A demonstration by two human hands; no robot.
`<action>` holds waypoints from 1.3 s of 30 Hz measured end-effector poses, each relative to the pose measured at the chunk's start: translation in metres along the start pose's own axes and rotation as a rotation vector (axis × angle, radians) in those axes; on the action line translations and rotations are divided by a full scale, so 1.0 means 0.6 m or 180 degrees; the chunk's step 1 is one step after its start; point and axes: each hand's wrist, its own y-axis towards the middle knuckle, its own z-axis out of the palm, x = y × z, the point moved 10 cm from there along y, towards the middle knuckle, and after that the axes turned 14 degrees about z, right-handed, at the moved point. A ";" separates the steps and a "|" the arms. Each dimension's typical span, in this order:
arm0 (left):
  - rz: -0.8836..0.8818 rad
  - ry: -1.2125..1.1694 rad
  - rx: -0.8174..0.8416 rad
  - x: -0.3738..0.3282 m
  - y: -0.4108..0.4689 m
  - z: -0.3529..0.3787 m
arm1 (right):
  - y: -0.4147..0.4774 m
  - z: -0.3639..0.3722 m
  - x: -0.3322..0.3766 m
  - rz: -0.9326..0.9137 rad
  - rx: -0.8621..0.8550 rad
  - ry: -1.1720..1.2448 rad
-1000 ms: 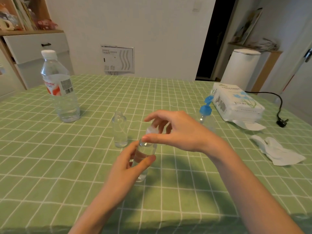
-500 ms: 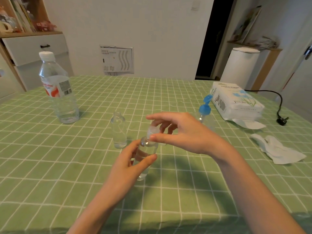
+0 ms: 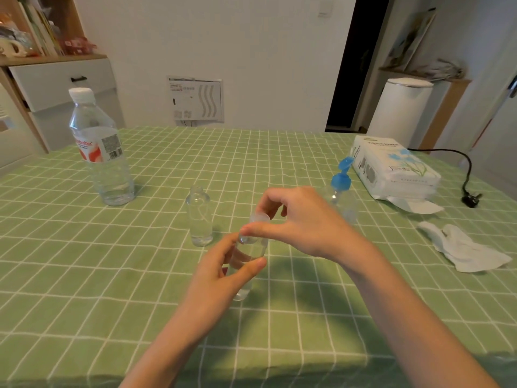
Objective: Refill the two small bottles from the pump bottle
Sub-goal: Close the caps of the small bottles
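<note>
Bottle (image 3: 247,254) in left hand (image 3: 221,278), cap (image 3: 260,218) in right hand (image 3: 305,222) — pump bottle (image 3: 340,182) part-hidden

I see water bottle (image 3: 100,152) upper left, standing small bottle (image 3: 200,217) left of centre, pump bottle (image 3: 342,197) right of centre, tissue pack (image 3: 391,169) just right of it.

A home room: green checked tablecloth (image 3: 112,275), bookshelf (image 3: 42,32), drawer cabinet (image 3: 61,82), white bin (image 3: 400,107)

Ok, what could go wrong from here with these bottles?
The left hand grips one small bottle, seemingly with liquid inside, while the right hand pinches its cap; a tilt could spill it. The open bottle stands close beside the hands and might get knocked over. The pump bottle sits just behind the right hand, also easy to bump.
</note>
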 end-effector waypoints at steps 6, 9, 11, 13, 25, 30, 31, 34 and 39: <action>-0.0007 -0.0049 -0.0039 0.003 -0.002 -0.008 | -0.008 0.013 -0.002 -0.0084 0.0392 0.0212; 0.0009 -0.0036 -0.0006 0.003 -0.002 -0.005 | -0.006 0.002 0.001 -0.0108 0.0147 0.0263; -0.0006 -0.0032 0.0005 0.005 -0.003 -0.002 | -0.001 0.000 -0.003 -0.0005 0.0027 0.0063; 0.0009 -0.0071 -0.0027 0.004 -0.003 -0.002 | -0.002 0.005 -0.007 0.0071 0.0169 0.0076; 0.0031 -0.0085 -0.0043 0.007 0.000 -0.004 | -0.007 0.006 -0.010 0.0007 0.0311 0.0095; 0.0019 -0.0035 -0.0024 0.011 0.000 -0.002 | -0.004 0.000 -0.001 -0.0036 -0.0002 -0.0016; 0.0025 -0.0052 -0.0028 0.011 -0.001 -0.001 | -0.004 0.001 -0.002 -0.0001 -0.0020 -0.0069; 0.0027 -0.0133 -0.0075 0.011 -0.002 -0.004 | -0.008 0.007 -0.006 0.0016 0.0242 0.0110; 0.0049 -0.0080 -0.0050 0.013 -0.001 -0.002 | -0.005 -0.005 -0.001 -0.0073 -0.0121 -0.0035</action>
